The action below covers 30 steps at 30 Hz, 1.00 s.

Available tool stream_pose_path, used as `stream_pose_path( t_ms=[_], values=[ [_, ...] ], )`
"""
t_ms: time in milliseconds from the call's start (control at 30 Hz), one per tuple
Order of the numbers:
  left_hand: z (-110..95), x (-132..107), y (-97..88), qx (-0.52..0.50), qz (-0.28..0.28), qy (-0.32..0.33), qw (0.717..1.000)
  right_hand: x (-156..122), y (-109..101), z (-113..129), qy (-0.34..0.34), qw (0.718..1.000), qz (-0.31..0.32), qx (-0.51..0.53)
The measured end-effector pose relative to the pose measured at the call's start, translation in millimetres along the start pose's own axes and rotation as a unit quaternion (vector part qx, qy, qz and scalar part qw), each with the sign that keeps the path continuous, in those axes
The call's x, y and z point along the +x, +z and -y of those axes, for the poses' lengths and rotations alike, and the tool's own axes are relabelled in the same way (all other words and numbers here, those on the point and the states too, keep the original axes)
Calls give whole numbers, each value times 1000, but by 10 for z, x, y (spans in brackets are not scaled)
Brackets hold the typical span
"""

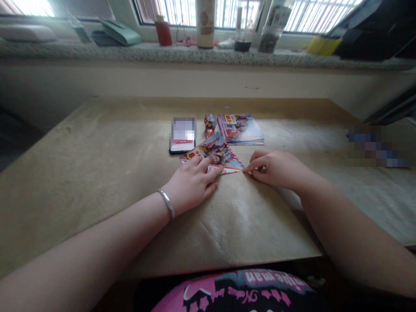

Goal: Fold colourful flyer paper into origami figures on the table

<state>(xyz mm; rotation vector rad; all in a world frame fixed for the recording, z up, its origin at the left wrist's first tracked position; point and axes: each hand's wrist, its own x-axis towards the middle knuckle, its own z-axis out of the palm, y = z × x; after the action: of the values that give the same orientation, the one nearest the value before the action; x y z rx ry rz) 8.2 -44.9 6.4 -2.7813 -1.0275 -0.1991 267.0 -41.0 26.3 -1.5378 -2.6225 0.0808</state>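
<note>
A printed paper flyer [221, 149], folded into a triangle, lies on the table in front of me. My left hand [195, 180], with a silver bangle at the wrist, rests flat on its lower left part, fingers stretched out. At the triangle's right corner, my right hand [273, 167] pinches the paper between thumb and fingertips. Just behind the flyer stands a small folded paper piece [209, 125] in matching colours. To the right of that piece is a stack of similar flyers [242, 130]. The left hand covers part of the folded flyer.
A phone [182, 136] lies left of the flyers on the cloth-covered table [97, 173]. Another item, blurred out, is at the right [378, 147]. Along the stone windowsill [182, 54] stand a red container [163, 31], a tall bottle [205, 24] and a jar [273, 30].
</note>
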Motion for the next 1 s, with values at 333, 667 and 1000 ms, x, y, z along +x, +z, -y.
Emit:
stream_pose_path(
  t_ms=[333, 667, 1000],
  values=[
    [5, 8, -6, 8, 8, 5, 1000, -39, -41, -26, -23, 999, -7, -26],
    [3, 1, -14, 9, 0, 6, 1000, 28, 51, 10, -150, 986, -65, -24],
    [-8, -9, -8, 12, -9, 6, 1000, 70, 96, 138, -150, 986, -78, -5]
  ],
)
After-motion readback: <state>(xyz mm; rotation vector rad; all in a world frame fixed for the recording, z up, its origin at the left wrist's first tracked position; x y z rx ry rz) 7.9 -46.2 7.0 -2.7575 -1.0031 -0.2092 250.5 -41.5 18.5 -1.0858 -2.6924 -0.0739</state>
